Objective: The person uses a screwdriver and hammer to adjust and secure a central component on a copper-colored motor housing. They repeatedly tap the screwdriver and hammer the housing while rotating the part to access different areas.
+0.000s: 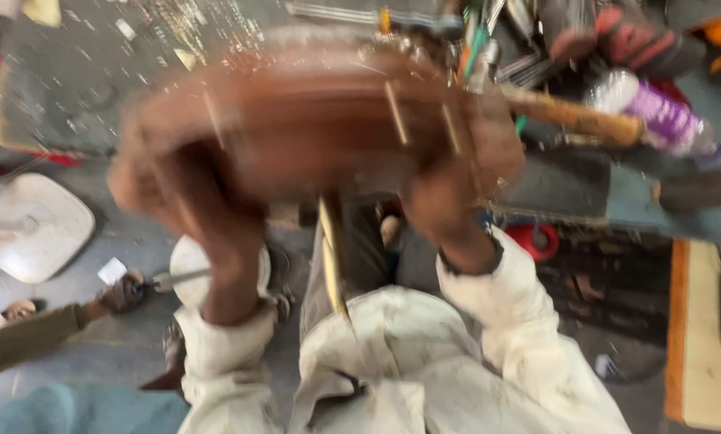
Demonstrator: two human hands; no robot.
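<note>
The view is blurred by motion. Both my hands hold up a large, round, reddish-brown metal part (pixel 312 120) in front of me, over the edge of a grey workbench (pixel 63 88). My left hand (pixel 208 201) grips its lower left rim. My right hand (pixel 445 205) grips its lower right rim. Thin pale rods or studs stick out of the part. A thin yellowish strip (pixel 332 265) hangs down below it between my arms. I wear a cream jacket with long sleeves.
Tools lie heaped at the back right: a wooden-handled tool (pixel 577 116), a purple and white bottle (pixel 657 112), screwdrivers. Another person's foot in a sandal (pixel 123 291) and olive trouser leg show at lower left. A white stool (pixel 35 225) stands left; a red can (pixel 537 239) sits under the bench.
</note>
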